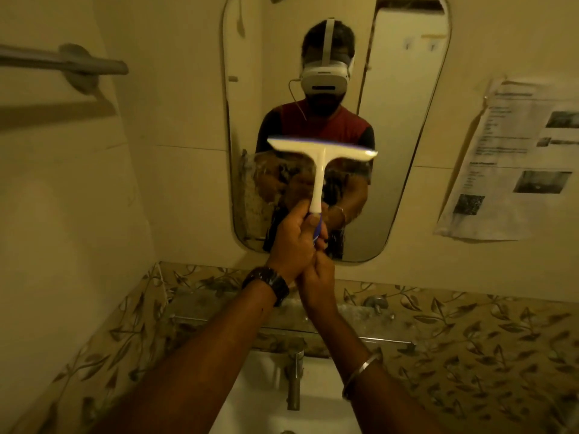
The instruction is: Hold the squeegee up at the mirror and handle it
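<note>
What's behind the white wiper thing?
Behind the squeegee is the mirror, showing a reflected person and wet smears. The left hand and right hand grip its handle, covering the handle's end.

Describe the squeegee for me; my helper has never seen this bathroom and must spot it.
Find the tall rounded mirror above the sink. Held up before its lower half is the squeegee, gripped at the handle's end by both hands, left hand and right hand. It is the only white T-shaped tool there.

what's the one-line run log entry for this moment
left hand grips white plastic squeegee | right hand grips handle | blade on oval mirror
</note>
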